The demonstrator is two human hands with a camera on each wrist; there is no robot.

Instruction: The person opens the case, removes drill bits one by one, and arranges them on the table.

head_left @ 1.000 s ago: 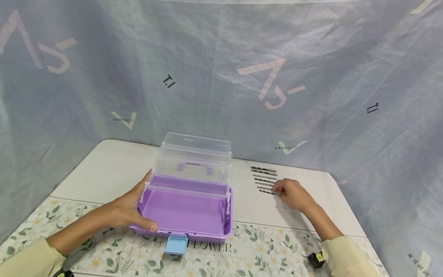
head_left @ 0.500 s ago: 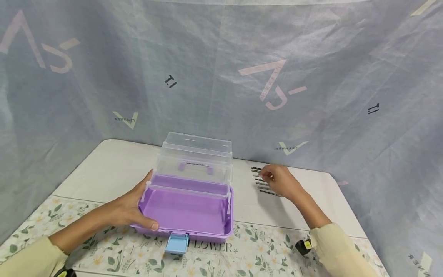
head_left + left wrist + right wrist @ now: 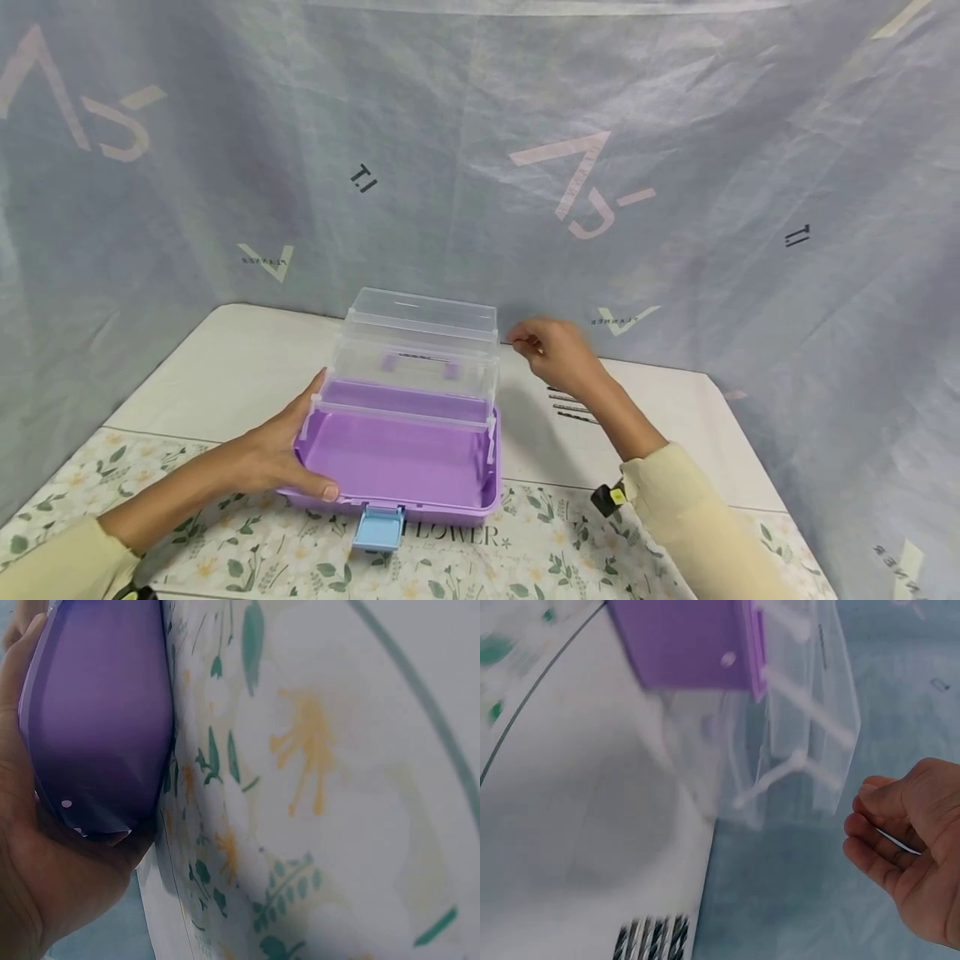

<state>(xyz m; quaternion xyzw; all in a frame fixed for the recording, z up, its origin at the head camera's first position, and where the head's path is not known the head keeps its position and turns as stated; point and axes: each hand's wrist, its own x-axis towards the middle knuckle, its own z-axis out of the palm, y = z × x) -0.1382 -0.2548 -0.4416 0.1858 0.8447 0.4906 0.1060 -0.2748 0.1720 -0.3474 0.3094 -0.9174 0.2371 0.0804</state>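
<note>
A purple plastic toolbox [image 3: 405, 462] stands with its tiered clear trays [image 3: 420, 333] raised at the back and its blue latch [image 3: 379, 528] hanging in front. My left hand [image 3: 281, 450] grips the box's left end, thumb over the front rim; the left wrist view shows the fingers round the corner. Raised beside the trays' right edge, my right hand [image 3: 555, 354] pinches a thin drill bit [image 3: 898, 841], mostly covered by the fingers. Another dark drill bit [image 3: 425, 357] lies in a clear tray. Several drill bits [image 3: 576, 417] lie in a row on the table, partly behind my right forearm.
The table [image 3: 675, 433] has a white rear part and a flower-printed front part. A grey-blue sheet [image 3: 450, 167] with printed letters hangs along the back and sides. The raised trays stand near the table's back edge.
My right hand has gone from the near end of the drill bit row to its far part, then up and left toward the trays with a bit. The left hand has stayed on the toolbox.
</note>
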